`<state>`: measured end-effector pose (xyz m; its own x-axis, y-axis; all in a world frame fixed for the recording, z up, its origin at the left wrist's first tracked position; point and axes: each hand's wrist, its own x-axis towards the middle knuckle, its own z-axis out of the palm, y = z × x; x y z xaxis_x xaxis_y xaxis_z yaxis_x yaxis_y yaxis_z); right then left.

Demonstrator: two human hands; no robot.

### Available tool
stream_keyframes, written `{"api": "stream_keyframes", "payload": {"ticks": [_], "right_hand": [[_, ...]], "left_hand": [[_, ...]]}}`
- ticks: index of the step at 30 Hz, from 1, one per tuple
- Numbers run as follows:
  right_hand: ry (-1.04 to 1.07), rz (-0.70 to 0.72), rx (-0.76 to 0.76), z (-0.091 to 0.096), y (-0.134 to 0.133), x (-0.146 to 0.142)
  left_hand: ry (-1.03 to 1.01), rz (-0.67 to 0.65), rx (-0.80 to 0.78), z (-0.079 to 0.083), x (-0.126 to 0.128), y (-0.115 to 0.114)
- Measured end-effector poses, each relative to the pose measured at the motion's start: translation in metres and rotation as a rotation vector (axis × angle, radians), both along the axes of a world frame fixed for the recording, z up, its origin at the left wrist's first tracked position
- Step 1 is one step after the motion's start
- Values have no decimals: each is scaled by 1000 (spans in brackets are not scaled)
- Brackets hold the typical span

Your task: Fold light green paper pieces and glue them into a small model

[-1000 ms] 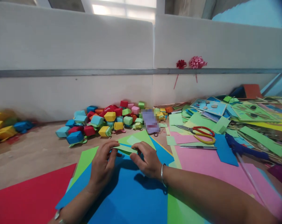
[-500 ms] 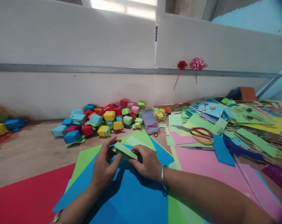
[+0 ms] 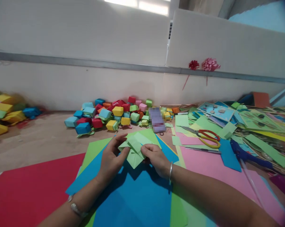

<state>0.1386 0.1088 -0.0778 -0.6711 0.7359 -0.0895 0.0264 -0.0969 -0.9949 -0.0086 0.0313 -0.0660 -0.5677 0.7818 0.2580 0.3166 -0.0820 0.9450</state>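
Observation:
My left hand (image 3: 112, 157) and my right hand (image 3: 156, 160) both pinch a light green folded paper piece (image 3: 134, 151), held just above a large blue sheet (image 3: 133, 195). The left fingers grip its left edge, the right fingers its right edge. The paper is partly unfolded, with a pointed flap hanging down between the hands. A bangle sits on each wrist.
A pile of coloured paper cubes (image 3: 109, 115) lies behind the hands by the white wall. More yellow cubes (image 3: 2, 113) are at the far left. Red-handled scissors (image 3: 203, 137), a blue glue gun (image 3: 248, 154) and scattered paper scraps lie to the right. Red (image 3: 33, 186) and pink (image 3: 215, 170) sheets flank the blue one.
The green piece was a flat narrow folded strip; now it is opened out wider with a pointed flap hanging down. The view has shifted slightly to the left.

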Motion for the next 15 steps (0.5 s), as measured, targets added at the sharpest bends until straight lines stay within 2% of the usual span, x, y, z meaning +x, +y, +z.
{"api": "stream_keyframes", "payload": {"ticks": [1, 3, 7, 9, 11, 15], "right_hand": [[-16, 15, 20, 0, 0, 0], [-73, 5, 155, 1, 0, 1], [-153, -132, 608, 6, -1, 5], [-171, -149, 761, 8, -1, 8], [-174, -135, 784, 10, 0, 9], [-141, -144, 552, 8, 6, 9]], "left_hand": [[-11, 3, -1, 1, 0, 0], [-29, 9, 8, 1, 0, 1], [-63, 3, 19, -2, 1, 3], [-68, -20, -5, -3, 1, 4], [-46, -30, -31, -4, 1, 4], [-16, 4, -58, -5, -1, 5]]}}
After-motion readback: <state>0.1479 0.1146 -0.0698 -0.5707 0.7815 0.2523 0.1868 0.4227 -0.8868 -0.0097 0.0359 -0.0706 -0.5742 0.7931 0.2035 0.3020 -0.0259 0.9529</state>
